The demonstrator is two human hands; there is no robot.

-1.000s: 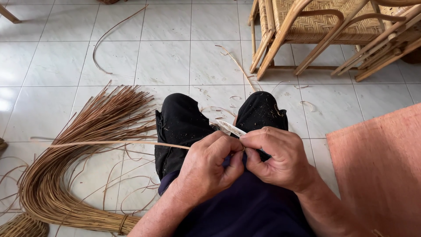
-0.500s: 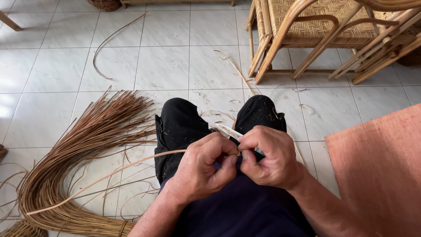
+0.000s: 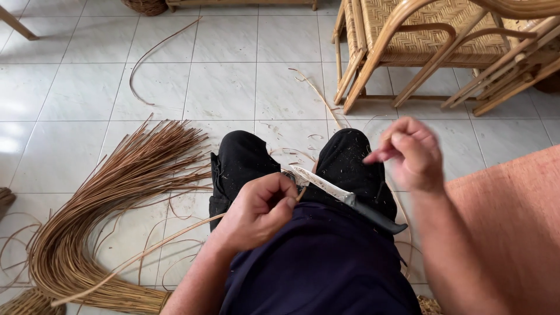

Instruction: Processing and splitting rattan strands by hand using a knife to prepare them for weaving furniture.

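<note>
- I am sitting with my knees pointing away from me, wearing black trousers [image 3: 245,160] dusted with pale shavings, and looking down at my own two bare hands.
- My left hand [image 3: 259,210] is curling closed over my left thigh, its fingers pressed together and pinching the near end of a long thin rattan strand [image 3: 140,256].
- That strand is running from my left hand down and to the left, across the white floor tiles [image 3: 221,87], toward the near left corner.
- A knife [image 3: 350,199] with a pale blade and a black handle is lying across my lap, blade tip pointing left toward my left hand, handle resting on my right thigh.
- My right hand [image 3: 408,153] is hovering above my right knee, apart from the knife, blurred; its fingers are loosely bent with the fingertips drawn close, and I cannot tell whether it is pinching anything.
- A big bundle of brown rattan strands [image 3: 99,204] is lying on the floor to my left, curving and fanning out toward the far side.
- A woven cane chair [image 3: 420,35] is standing at the far right.
- An orange cloth surface [image 3: 513,221] is lying at my near right.
</note>
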